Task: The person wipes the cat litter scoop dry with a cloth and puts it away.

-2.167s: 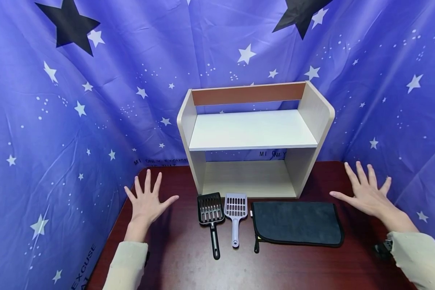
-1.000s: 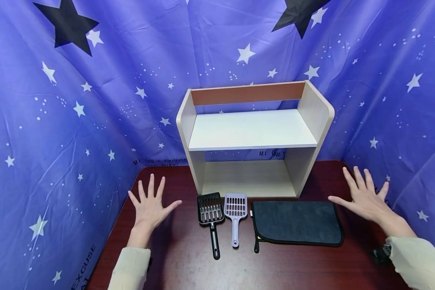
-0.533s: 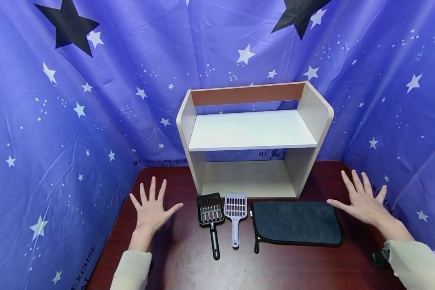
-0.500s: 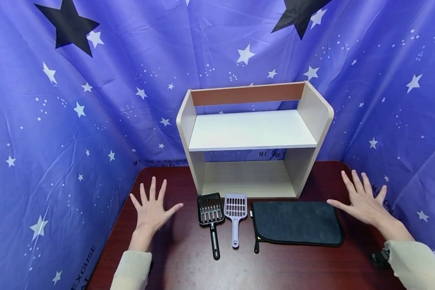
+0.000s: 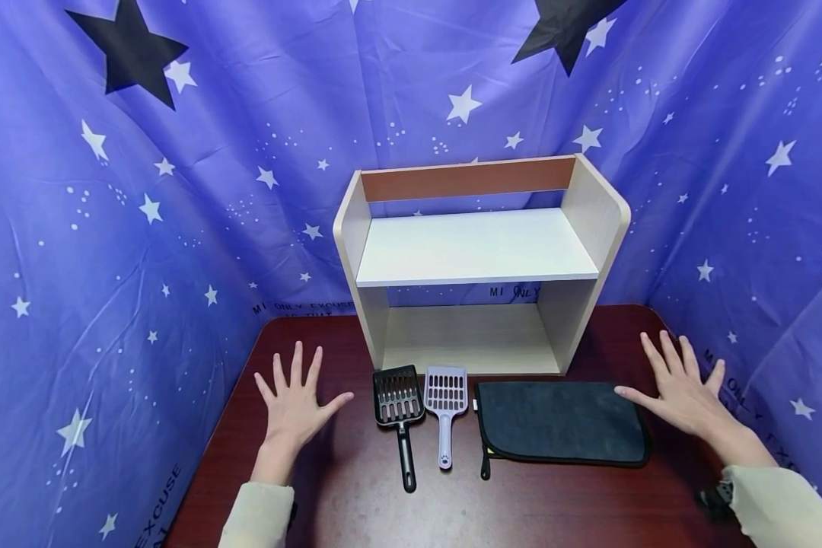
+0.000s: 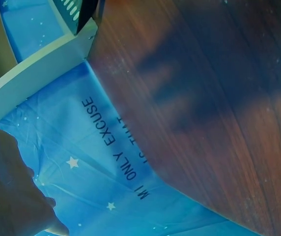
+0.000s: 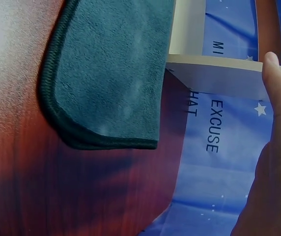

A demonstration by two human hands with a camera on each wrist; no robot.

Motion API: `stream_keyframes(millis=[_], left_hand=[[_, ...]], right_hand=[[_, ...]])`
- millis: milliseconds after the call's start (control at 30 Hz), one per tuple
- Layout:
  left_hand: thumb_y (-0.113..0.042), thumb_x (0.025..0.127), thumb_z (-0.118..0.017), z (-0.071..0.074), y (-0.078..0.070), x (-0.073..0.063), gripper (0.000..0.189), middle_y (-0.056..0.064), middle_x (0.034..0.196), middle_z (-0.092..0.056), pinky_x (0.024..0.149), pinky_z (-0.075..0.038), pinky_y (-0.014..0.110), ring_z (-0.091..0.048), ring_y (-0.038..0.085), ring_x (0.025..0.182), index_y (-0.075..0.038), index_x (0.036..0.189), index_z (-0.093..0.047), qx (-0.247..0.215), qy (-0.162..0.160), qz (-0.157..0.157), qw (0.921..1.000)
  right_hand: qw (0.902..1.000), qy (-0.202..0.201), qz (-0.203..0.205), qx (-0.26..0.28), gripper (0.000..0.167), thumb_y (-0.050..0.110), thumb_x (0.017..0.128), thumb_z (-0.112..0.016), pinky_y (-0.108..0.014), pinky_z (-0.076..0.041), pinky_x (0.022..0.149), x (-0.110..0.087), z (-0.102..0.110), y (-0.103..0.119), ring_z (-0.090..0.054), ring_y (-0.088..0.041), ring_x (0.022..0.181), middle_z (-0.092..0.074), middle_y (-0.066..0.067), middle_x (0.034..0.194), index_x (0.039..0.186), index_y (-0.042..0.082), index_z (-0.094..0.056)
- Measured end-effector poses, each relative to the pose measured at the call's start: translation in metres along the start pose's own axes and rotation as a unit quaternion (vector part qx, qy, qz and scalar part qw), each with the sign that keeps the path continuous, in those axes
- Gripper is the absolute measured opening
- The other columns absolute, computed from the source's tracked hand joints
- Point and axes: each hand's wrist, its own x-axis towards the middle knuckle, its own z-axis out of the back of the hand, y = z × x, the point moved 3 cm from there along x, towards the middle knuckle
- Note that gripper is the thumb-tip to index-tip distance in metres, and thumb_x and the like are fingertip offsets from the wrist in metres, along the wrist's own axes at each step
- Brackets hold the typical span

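My left hand (image 5: 293, 411) hovers above the left part of the table with its fingers spread, holding nothing. To its right lies a black slotted litter scoop (image 5: 399, 396), its handle pointing toward me. Close beside that is a pale lilac litter scoop (image 5: 446, 390) with a paw print on the handle end. A folded dark grey cloth (image 5: 562, 422) with black edging lies right of the scoops. My right hand (image 5: 685, 396), also spread and holding nothing, is over the table by the cloth's right end. In the right wrist view the cloth (image 7: 111, 69) shows a soft, fuzzy surface.
A two-tier wooden shelf (image 5: 479, 247) stands at the back of the dark red table (image 5: 466, 510), directly behind the scoops and cloth. Blue curtains (image 5: 301, 99) with printed stars enclose the back and both sides.
Both spread hands have drifted slightly inward and toward me, the left to the right and the right to the left. The scoops, cloth and shelf have stayed in place.
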Motion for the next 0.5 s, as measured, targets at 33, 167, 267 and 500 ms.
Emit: stream_keyframes(millis=[33,167,267,500], left_hand=[[-0.08,0.078,-0.056,-0.001,-0.001,-0.001,0.105,0.013,0.169,-0.008,0.112,0.002,0.08,-0.003,0.052,0.151,-0.026,0.16,-0.019,-0.002,-0.001,-0.001,1.0],[-0.079,0.078,-0.057,-0.005,-0.004,-0.004,0.105,0.013,0.169,-0.009,0.112,0.001,0.08,-0.004,0.052,0.151,-0.026,0.16,-0.02,-0.008,-0.007,-0.004,0.9999],[-0.079,0.077,-0.057,-0.009,-0.006,-0.006,0.105,0.013,0.168,-0.011,0.112,0.001,0.08,-0.005,0.052,0.15,-0.025,0.159,-0.021,-0.014,-0.014,-0.008,0.9998],[-0.078,0.076,-0.059,-0.016,-0.013,-0.012,0.105,0.012,0.169,-0.01,0.112,0.001,0.079,-0.005,0.052,0.151,-0.025,0.159,-0.022,-0.019,-0.006,-0.009,0.9998]], right_hand=[[1.0,-0.001,0.0,0.001,0.111,0.064,0.086,-0.063,-0.088,0.015,0.095,-0.001,-0.001,0.0,0.023,-0.046,0.149,0.011,-0.025,0.165,0.16,0.021,0.009],[0.9999,-0.005,0.005,0.007,0.111,0.063,0.086,-0.064,-0.087,0.013,0.098,-0.003,-0.005,0.001,0.022,-0.045,0.15,0.01,-0.025,0.165,0.16,0.022,0.008],[0.9999,-0.006,0.009,0.01,0.111,0.062,0.086,-0.065,-0.086,0.012,0.1,-0.005,-0.007,0.002,0.021,-0.045,0.15,0.009,-0.024,0.166,0.16,0.022,0.008],[0.9995,-0.019,0.019,0.014,0.109,0.06,0.086,-0.066,-0.086,0.01,0.102,-0.009,-0.013,0.006,0.017,-0.043,0.152,0.003,-0.023,0.166,0.161,0.023,0.003]])
